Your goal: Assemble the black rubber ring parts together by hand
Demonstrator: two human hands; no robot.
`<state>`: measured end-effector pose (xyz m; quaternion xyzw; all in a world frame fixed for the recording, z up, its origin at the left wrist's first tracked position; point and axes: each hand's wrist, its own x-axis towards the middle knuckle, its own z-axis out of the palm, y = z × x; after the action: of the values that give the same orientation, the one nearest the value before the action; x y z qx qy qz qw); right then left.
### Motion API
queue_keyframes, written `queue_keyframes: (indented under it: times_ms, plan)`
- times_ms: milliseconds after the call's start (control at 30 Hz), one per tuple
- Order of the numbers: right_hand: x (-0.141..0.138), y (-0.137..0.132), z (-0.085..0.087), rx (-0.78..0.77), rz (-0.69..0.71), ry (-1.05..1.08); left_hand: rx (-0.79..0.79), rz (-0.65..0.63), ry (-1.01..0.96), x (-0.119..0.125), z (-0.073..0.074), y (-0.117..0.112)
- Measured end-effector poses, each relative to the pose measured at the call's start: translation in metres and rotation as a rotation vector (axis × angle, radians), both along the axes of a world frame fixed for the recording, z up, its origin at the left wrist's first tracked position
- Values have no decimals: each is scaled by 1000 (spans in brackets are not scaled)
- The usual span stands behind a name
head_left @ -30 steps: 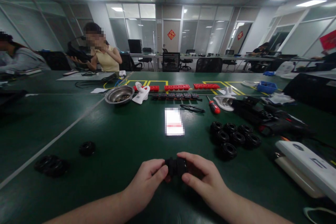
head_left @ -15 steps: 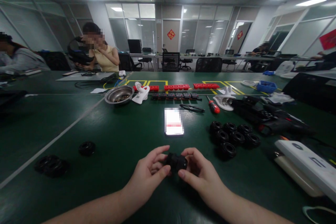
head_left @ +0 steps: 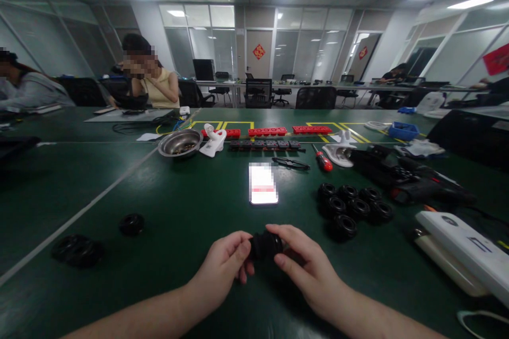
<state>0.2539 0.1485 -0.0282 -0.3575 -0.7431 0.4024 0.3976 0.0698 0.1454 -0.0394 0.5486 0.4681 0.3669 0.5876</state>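
Note:
Between my hands, just above the green table (head_left: pixel 186 190), is a black ribbed round part (head_left: pixel 265 246), its exact kind unclear. My left hand (head_left: pixel 230 257) pinches its left end between thumb and fingers. Around its right end curl the thumb and fingers of my right hand (head_left: pixel 302 254). Several similar black ring-shaped parts (head_left: pixel 359 207) sit grouped to the right. Another black ring (head_left: pixel 131 224) lies alone on the left, and a small dark cluster (head_left: pixel 78 250) rests beyond it. A phone with a lit screen (head_left: pixel 263 184) lies ahead of my hands.
Farther back are a metal bowl (head_left: pixel 181 144), a white stand (head_left: pixel 214 143), a black strip of blocks (head_left: pixel 265 146), red trays (head_left: pixel 268 131), glasses (head_left: pixel 291 163) and a red screwdriver (head_left: pixel 324 160). White equipment (head_left: pixel 463 246) borders the right. People sit across the table.
My left fingers have closed in on the black part's left end, and my right fingers have shifted over its top. The person across has lowered a black headset.

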Motion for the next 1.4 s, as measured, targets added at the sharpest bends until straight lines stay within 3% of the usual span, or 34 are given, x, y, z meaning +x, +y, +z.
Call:
queue_keyframes:
  times_ms: [233, 433, 533, 667, 767, 900, 1000, 1133, 1400]
  plan:
    - [1, -3, 8, 106, 74, -70, 33, 13, 69, 0, -2, 1]
    - [-1, -4, 6, 104, 37, -89, -19, 52, -57, 1, -3, 4]
    - [-2, -2, 1, 42, -24, -64, -33, 72, -93, 1, -1, 4]
    - [-5, 4, -4, -161, -131, 59, -2, 56, -129, 2, 1, 2]
    - [-6, 5, -5, -276, -110, 138, 89, 39, -15, 2, 3, 0]
    - [-7, 3, -4, -289, -63, 160, 196, 13, 123, 1, 8, 0]
    - [-6, 0, -3, -228, -28, 106, 242, -43, 158, -2, 10, 2]
    - [-4, -5, 1, -20, 4, -56, 292, -70, 272, -4, 6, 4]
    - [-2, -14, 14, 203, 161, -108, 140, -130, 233, -2, 7, -2]
